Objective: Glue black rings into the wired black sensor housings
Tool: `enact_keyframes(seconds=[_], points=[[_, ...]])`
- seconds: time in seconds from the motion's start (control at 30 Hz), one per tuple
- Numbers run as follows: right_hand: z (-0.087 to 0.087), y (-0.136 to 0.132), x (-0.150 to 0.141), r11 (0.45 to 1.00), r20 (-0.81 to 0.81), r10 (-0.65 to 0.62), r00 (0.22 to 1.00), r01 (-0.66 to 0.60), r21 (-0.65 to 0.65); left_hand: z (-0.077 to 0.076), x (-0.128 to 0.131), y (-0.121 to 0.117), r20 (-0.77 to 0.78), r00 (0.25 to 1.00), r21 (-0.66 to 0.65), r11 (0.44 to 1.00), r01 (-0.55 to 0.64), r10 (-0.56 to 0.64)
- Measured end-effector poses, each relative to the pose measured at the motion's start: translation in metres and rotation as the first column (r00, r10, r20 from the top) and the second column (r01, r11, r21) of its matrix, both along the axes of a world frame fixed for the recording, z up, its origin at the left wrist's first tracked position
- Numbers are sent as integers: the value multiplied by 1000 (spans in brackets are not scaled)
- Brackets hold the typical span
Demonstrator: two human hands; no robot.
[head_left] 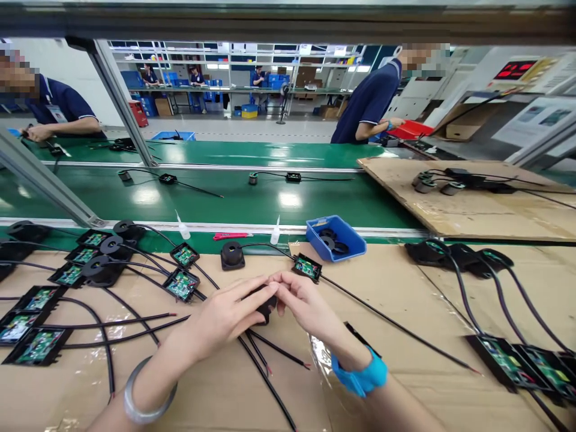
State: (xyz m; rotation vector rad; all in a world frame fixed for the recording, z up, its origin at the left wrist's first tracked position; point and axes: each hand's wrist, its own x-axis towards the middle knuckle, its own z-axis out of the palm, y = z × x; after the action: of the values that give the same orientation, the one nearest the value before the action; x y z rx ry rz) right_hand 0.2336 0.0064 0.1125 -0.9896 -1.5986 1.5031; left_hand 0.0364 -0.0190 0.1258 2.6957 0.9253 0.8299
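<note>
My left hand (229,309), a silver bangle on its wrist, is closed around a small black round housing (269,306). Fingers cover most of that part. My right hand (306,298), wearing a blue wristband, pinches at the top of the same housing, its fingertips meeting those of the left. Just beyond them sits another black round housing on a square base (233,256). Its cable runs to an open black box with a green circuit board (308,266). Several black cables with bare red ends (288,354) lie under my hands.
Several housings and open circuit boxes (180,283) crowd the left; more boxes (508,363) lie right. A blue bin (336,240) holds black rings. Two dropper bottles (183,228) flank a red cutter knife (233,236). Beyond runs a green belt (202,204); two co-workers stand across it.
</note>
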Motion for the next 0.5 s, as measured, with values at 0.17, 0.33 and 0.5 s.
enact_keyframes(seconds=[0.17,0.33,0.5], points=[[-14,-3,-4,994,-37,-102,994,101,-37,-8,-5,-2,-14,999,-15,999,-30,30],[-22,-11,18,932,246,-188,951,95,349,-15,-7,6,6,983,-81,980,-181,182],[-47,-21,32,801,465,-314,828,-32,598,-22,-7,11,31,969,-241,943,-232,246]])
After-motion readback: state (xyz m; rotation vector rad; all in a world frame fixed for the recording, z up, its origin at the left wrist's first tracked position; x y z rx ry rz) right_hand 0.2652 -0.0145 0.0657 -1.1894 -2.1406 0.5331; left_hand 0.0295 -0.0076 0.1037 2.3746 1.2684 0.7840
